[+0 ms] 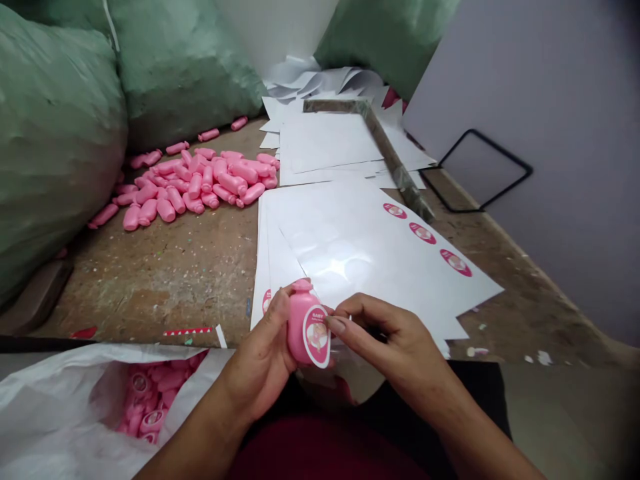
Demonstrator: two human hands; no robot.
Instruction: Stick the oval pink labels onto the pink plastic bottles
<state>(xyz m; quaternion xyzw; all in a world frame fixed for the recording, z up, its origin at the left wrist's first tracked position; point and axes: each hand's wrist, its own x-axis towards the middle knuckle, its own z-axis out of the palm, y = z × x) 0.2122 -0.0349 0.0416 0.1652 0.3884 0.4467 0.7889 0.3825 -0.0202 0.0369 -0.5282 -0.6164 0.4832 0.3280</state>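
My left hand (pixel 263 357) is closed round a small pink bottle (pixel 301 320), held upright near the bottom centre. My right hand (pixel 387 337) pinches the edge of an oval pink-and-white label (pixel 318 339) that lies on the bottle's front. Just beyond the hands lies a glossy white sticker sheet (pixel 365 247) with three oval pink stickers (pixel 423 233) left along its right side.
A pile of unlabelled pink bottles (pixel 200 180) lies at the back left beside large green sacks (pixel 55 133). A white bag (pixel 75 400) holding labelled bottles sits at the lower left. More white sheets (pixel 325 143) and a wooden bar (pixel 395 163) lie behind. A black wire frame (pixel 477 170) leans at the right.
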